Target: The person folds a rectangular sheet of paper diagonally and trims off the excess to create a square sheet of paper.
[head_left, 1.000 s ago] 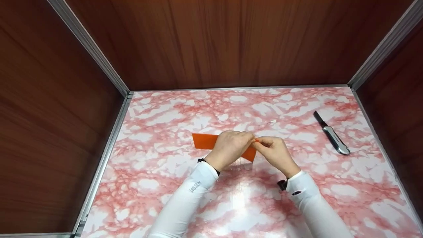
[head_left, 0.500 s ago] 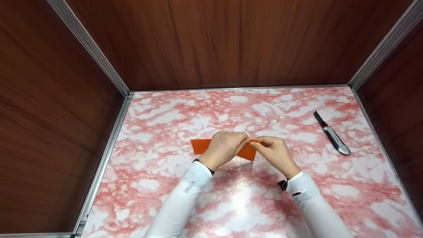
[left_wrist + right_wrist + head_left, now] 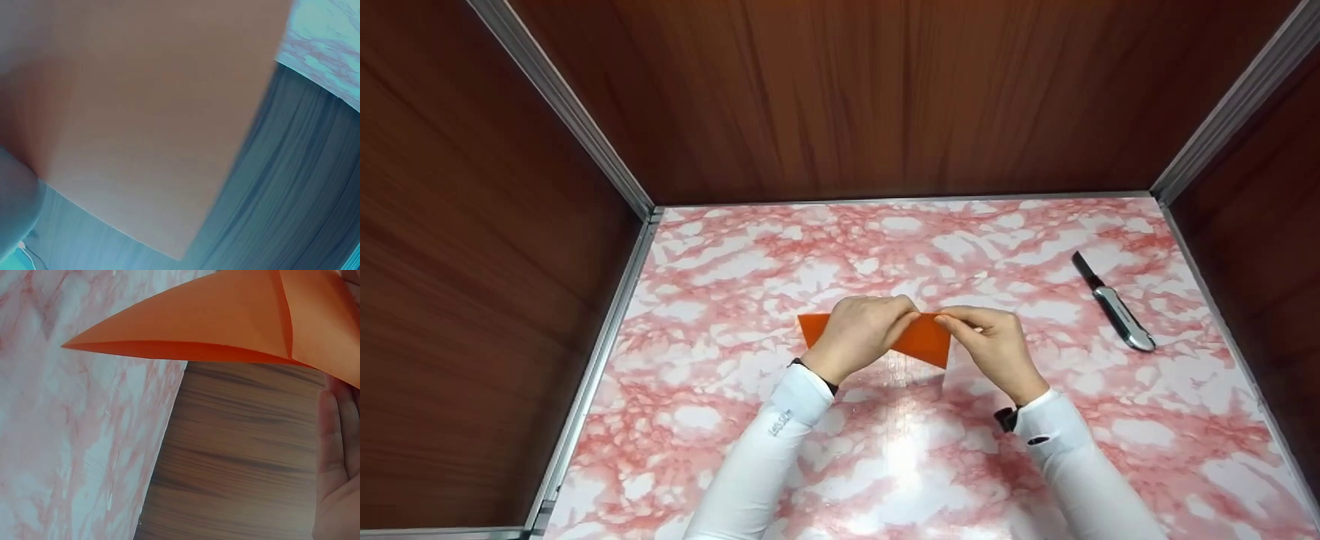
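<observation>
An orange sheet of folded paper (image 3: 928,343) is held up over the table by both hands. My left hand (image 3: 861,330) pinches its upper edge near the middle, covering part of the sheet. At the upper right corner, the thumb and fingertips of my right hand (image 3: 994,345) pinch the same edge. The paper (image 3: 152,129) fills much of the left wrist view, blurred and close. Seen from the right wrist, the folded paper (image 3: 214,315) has a crease across it and a pointed end, its layers slightly apart.
A utility knife (image 3: 1123,319) with a dark blade lies at the right of the red-and-white marbled table (image 3: 720,300). Wood-grain panels (image 3: 900,97) in metal frames stand at the back and both sides.
My left hand has slid left along the paper's upper edge, widening the gap between the hands. My right hand has shifted slightly right, and more of the paper shows between them.
</observation>
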Demonstrator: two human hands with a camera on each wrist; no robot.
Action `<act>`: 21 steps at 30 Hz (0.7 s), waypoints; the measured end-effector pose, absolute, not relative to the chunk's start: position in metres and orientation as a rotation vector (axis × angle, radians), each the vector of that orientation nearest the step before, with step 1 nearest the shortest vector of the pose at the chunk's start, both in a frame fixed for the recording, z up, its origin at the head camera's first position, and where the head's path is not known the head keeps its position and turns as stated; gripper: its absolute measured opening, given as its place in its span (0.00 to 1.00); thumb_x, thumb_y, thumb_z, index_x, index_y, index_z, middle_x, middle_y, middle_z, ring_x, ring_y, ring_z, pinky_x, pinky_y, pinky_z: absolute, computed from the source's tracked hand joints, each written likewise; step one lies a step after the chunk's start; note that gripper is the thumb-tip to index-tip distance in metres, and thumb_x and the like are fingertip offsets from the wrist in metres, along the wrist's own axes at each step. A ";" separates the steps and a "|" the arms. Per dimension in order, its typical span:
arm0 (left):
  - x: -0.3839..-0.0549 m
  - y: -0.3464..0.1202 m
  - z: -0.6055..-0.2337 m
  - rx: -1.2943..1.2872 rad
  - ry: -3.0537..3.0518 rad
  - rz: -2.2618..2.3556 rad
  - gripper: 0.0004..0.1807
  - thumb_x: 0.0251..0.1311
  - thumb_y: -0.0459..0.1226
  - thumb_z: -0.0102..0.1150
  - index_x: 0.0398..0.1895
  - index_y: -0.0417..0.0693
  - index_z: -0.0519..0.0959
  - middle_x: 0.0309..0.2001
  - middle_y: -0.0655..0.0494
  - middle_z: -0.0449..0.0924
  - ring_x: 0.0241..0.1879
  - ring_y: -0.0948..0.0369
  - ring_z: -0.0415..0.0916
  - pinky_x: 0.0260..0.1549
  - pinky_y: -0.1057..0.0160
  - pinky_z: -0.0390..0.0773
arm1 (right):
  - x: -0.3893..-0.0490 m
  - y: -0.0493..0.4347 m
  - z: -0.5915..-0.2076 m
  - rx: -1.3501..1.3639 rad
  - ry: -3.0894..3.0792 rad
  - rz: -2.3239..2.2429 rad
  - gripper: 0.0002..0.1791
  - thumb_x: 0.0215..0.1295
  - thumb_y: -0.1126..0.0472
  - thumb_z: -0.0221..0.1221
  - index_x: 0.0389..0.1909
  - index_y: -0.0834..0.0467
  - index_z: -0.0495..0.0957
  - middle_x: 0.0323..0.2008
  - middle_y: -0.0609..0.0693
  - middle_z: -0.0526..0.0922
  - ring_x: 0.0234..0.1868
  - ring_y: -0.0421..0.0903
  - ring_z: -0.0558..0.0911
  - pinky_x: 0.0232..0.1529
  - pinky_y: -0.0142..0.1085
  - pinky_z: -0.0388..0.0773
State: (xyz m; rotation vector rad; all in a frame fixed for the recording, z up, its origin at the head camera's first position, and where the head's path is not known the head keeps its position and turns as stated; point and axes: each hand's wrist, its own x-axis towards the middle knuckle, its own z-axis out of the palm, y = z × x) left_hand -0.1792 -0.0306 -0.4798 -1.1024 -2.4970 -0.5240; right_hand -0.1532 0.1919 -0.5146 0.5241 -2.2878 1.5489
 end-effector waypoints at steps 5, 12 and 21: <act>-0.178 -0.033 -0.477 -1.116 -2.465 -0.516 0.10 0.72 0.47 0.51 0.35 0.56 0.78 0.17 0.68 0.65 0.17 0.69 0.64 0.18 0.67 0.65 | -0.151 0.191 -0.511 0.479 -2.343 1.583 0.06 0.60 0.56 0.68 0.38 0.47 0.88 0.34 0.40 0.87 0.32 0.41 0.83 0.34 0.29 0.77; -0.176 -0.032 -0.475 -1.141 -2.476 -0.495 0.10 0.72 0.47 0.50 0.35 0.56 0.78 0.18 0.68 0.66 0.17 0.69 0.65 0.20 0.67 0.68 | -0.140 0.186 -0.490 0.509 -2.360 1.638 0.07 0.61 0.64 0.66 0.40 0.58 0.88 0.36 0.47 0.87 0.34 0.44 0.84 0.36 0.29 0.77; -0.177 -0.036 -0.467 -1.135 -2.519 -0.432 0.12 0.72 0.47 0.50 0.33 0.55 0.77 0.19 0.68 0.71 0.17 0.69 0.68 0.19 0.67 0.69 | -0.136 0.187 -0.483 0.469 -2.284 1.645 0.06 0.59 0.67 0.67 0.37 0.62 0.88 0.34 0.49 0.87 0.33 0.44 0.84 0.35 0.29 0.79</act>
